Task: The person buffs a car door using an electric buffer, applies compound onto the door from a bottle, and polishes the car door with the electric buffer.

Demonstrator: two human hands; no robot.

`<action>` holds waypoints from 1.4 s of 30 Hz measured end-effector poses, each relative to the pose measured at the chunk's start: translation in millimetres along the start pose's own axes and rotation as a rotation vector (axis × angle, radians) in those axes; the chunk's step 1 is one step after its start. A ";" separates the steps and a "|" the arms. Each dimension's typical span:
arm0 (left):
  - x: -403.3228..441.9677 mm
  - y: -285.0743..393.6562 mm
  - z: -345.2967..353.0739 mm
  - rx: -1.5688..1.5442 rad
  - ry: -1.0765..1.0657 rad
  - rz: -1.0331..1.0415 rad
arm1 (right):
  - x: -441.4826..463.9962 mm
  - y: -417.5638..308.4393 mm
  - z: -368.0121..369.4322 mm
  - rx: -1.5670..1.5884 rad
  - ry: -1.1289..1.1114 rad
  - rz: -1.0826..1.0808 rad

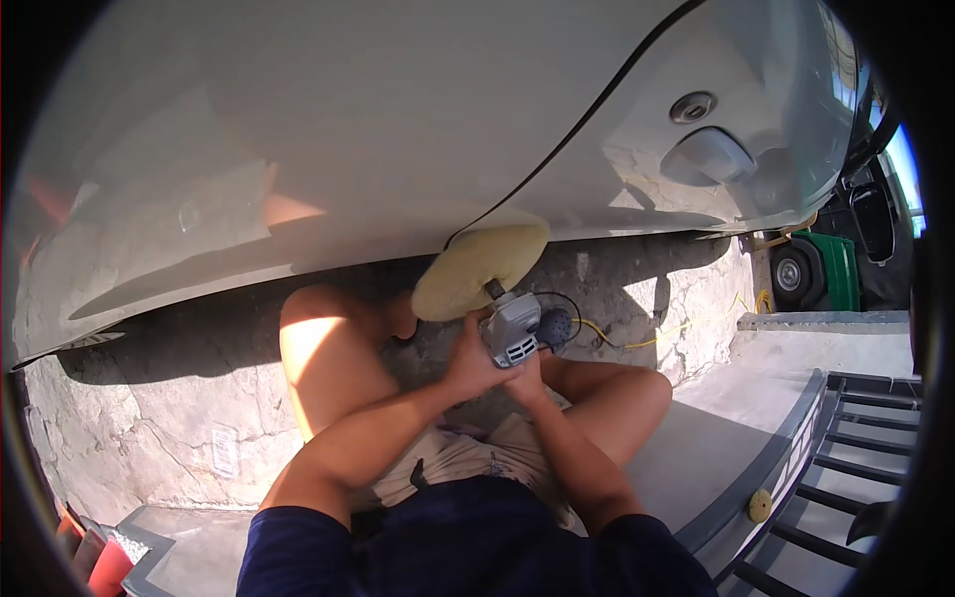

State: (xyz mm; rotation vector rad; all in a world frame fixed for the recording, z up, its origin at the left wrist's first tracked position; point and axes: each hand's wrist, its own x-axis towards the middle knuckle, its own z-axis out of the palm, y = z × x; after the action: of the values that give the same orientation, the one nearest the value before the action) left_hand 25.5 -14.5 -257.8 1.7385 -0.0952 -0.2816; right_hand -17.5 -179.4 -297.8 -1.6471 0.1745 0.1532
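Low centre, the left hand (476, 360) and right hand (527, 378) close round the polisher (515, 328), the right fingers partly hidden; mid-frame, it looks heavy and hard-shelled, probably best gripped by body and rear, clear of the spindle; above it the pale pad (484, 271) looks soft and yielding, overlapping the smooth car panel (328, 129), contact unclear; far right, a green wheeled thing (844, 269) may be a bin, contents not visible.
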 end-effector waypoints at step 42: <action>67.8 33.8 75.8 0.321 -0.310 -0.156 | 4.8 53.5 -55.2 0.521 0.395 0.282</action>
State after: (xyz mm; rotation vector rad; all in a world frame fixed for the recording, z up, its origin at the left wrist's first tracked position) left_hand 76.0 -108.3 -246.1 2.0118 -0.2408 -0.6809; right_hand -24.1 -238.9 -346.4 -1.1104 0.6908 -0.0101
